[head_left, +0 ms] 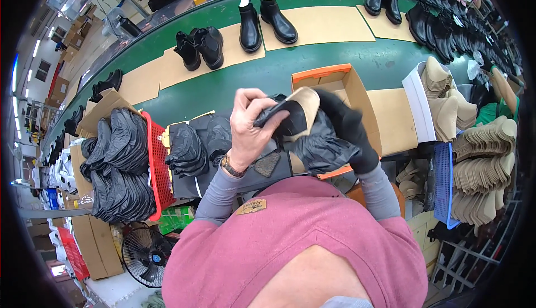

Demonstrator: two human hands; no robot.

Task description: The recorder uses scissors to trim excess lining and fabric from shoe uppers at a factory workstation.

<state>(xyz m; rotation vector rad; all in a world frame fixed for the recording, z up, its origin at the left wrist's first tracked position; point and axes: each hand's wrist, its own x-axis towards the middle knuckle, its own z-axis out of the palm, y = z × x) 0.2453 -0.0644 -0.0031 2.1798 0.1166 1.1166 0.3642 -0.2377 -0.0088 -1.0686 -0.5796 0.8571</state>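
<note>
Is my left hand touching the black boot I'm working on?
Touching. The head view shows the left hand with its fingers wrapped over the black boot, no gap between them; the gloved right hand grips it from the other side.

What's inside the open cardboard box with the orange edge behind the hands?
The cardboard box shows only bare tan inner walls at its top. The gloved right hand and the black boot, also gripped by the left hand, cover its lower interior, so any contents are hidden.

Left hand [250,125], bare, grips black tool [272,113] against tan insole [304,102] of black boot upper [312,135]. Right hand [349,126], black-gloved, supports upper from right. Open cardboard box [357,93] behind. Red basket [158,163] with black uppers at left. Ankle boots [262,20] on green conveyor [251,73].
</note>
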